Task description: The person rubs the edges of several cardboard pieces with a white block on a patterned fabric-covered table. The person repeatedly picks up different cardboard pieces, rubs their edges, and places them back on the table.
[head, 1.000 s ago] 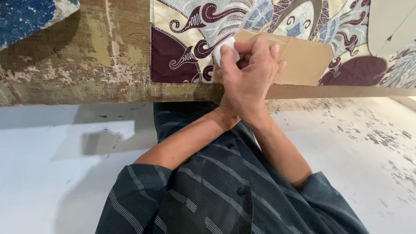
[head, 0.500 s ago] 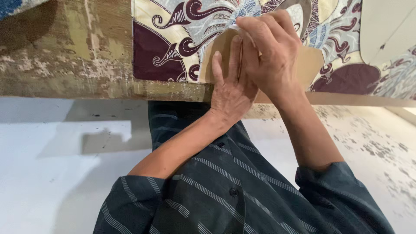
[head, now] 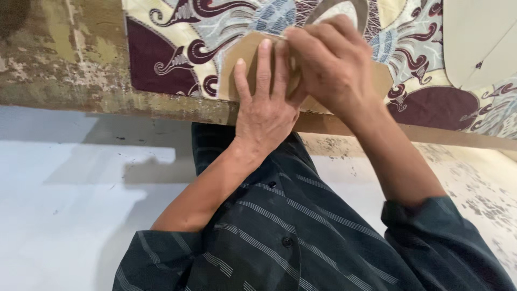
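The right hand [head: 334, 64] hides the cardboard template's [head: 242, 59] middle, perhaps a small tool too.

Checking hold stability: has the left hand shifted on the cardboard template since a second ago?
Yes. The left hand, earlier curled under the right hand, now lies flat with fingers spread on the cardboard template, left of it.

Both hands, left hand [head: 264, 108] and right hand [head: 331, 64], crowd the cardboard template [head: 239, 64]; left of it patterned cloth [head: 161, 54] lies open, bare worn table [head: 64, 54] farther left.
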